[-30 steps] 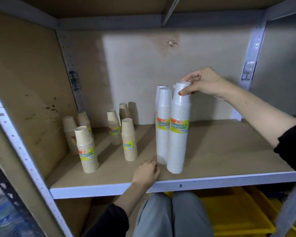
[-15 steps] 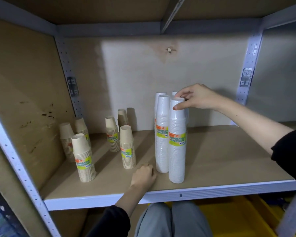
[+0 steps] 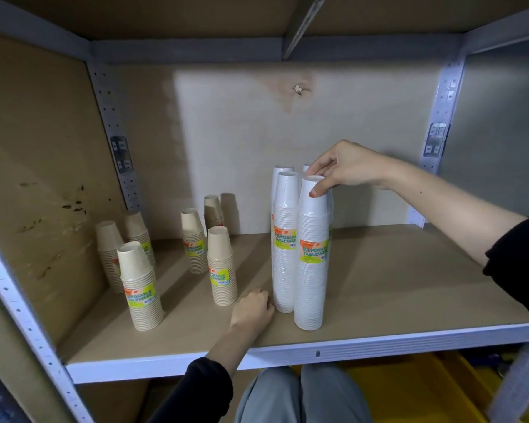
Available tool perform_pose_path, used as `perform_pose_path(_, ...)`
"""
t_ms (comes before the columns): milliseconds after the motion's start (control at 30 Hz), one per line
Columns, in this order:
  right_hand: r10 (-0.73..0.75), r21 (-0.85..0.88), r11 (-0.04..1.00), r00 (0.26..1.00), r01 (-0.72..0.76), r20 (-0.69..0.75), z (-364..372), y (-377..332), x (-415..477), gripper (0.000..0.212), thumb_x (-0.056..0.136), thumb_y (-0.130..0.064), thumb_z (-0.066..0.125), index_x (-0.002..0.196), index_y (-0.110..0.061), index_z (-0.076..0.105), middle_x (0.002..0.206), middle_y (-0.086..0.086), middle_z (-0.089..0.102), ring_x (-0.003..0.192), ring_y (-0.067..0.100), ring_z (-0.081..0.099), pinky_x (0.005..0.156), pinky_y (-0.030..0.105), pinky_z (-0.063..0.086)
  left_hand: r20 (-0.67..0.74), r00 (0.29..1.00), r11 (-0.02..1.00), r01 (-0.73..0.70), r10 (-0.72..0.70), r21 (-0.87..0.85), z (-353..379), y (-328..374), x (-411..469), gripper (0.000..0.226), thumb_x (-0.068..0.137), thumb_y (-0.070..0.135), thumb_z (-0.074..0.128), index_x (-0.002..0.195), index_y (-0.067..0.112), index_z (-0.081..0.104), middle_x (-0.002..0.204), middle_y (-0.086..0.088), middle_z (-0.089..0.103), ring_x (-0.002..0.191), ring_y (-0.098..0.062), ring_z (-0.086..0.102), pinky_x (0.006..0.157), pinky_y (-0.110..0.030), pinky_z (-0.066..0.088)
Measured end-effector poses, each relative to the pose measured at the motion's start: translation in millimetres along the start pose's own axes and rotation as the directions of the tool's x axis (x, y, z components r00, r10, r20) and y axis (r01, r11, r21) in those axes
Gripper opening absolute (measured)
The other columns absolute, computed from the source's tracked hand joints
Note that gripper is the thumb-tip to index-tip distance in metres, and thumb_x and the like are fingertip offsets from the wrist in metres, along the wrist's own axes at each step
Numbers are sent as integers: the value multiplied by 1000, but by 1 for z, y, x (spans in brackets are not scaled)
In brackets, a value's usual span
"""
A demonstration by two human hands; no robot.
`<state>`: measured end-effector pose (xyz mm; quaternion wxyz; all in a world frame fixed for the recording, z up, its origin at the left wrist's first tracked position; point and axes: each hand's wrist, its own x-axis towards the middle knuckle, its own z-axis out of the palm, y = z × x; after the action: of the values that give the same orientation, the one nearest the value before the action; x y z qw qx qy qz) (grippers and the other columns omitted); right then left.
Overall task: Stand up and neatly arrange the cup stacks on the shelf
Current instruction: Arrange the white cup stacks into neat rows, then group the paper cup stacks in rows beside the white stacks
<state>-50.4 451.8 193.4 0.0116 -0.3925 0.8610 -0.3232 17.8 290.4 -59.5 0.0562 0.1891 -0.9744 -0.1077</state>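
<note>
White cups made the tall front stack, which stood upright near the front edge of the shelf, touching the other white stacks just behind it, and the right hand pinched its top cup with thumb and fingertips. The left hand lay curled loosely on the board by the foot of the white stacks, holding nothing. To do this step well, I think the right hand needed to nudge the top slowly and straight so the tall stack did not tip, lining it up with its neighbours, while the brown stacks on the left waited apart.
</note>
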Motion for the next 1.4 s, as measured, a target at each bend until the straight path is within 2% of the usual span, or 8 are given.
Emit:
perform_pose_path(167,14,57,998,999,-16,39,-2,3,0,39,71,3,73,109,-3,66,74,-6,62,57,-8,59,49,-5,41,0,1000,1000,-1,1,11,0,1,0,31,93,19,38,110,0,56,126,-14,53,116,-33,53,90,-39,44)
perform_pose_path(300,1,33,999,999,-2,39,0,3,-1,39,72,0,73,110,-6,66,82,-2,64,71,1,57,57,-4,42,5,1000,1000,-3,3,13,0,0,2,32,93,20,38,111,0,56,126,-14,52,116,-33,53,91,-39,44)
perform_pose_path(433,-10,-15,1000,1000,10,-3,4,2,1,41,71,-8,76,110,-8,66,108,7,68,94,10,58,88,19,44,0,1000,1000,-7,7,26,-3,1,1,33,94,19,37,113,0,55,129,-15,51,117,-33,53,92,-39,44)
perform_pose_path(633,2,10,1000,999,-2,-48,6,3,1,37,71,-14,77,106,-8,68,112,12,69,108,22,63,85,21,43,-14,1000,999,-7,8,35,-9,-2,1,32,94,17,37,114,-1,55,126,-16,53,115,-34,54,90,-39,45)
perform_pose_path(833,-61,7,998,991,62,-123,-2,-2,-5,27,73,-21,76,95,-5,72,91,13,70,89,11,58,83,24,46,-55,998,1000,-12,14,25,-20,-4,-2,33,94,16,38,114,0,57,123,-15,54,114,-33,54,87,-40,45)
perform_pose_path(967,-139,-40,990,964,134,-228,-7,-12,-5,20,75,-22,73,92,-10,73,81,4,68,58,-15,57,59,-2,39,-124,992,999,-37,38,9,-38,-4,-6,32,95,19,39,112,1,59,121,-14,55,113,-31,55,86,-39,46)
perform_pose_path(1100,-193,-33,981,951,191,-241,0,-28,0,19,75,-19,72,92,-9,73,79,3,67,46,-22,51,55,-8,35,-190,980,999,-52,53,6,-64,-6,-12,30,94,18,41,112,3,59,121,-14,56,109,-33,57,85,-40,48)
perform_pose_path(1400,-277,-52,961,942,272,-191,55,-74,23,31,76,-14,71,104,1,69,102,19,71,99,25,65,64,8,40,-393,918,999,-48,48,9,-137,-26,-16,30,94,18,42,113,3,60,122,-10,56,111,-31,55,83,-40,47)
